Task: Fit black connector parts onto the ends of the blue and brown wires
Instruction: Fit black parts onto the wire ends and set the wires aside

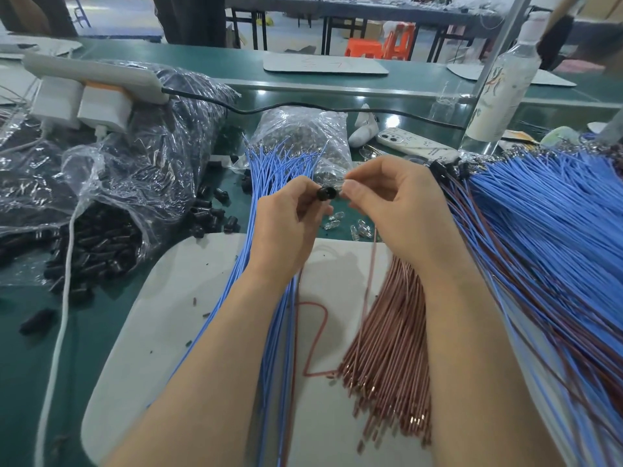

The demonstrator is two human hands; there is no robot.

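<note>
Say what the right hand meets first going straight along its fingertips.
The black connector part pinched in the left hand; the right hand, pinching a brown wire, points at it. Depth unsure.

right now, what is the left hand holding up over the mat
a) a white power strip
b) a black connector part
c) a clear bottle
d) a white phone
b: the left hand pinches a black connector part at its fingertips, facing the right hand, which pinches the end of a brown wire.
</note>
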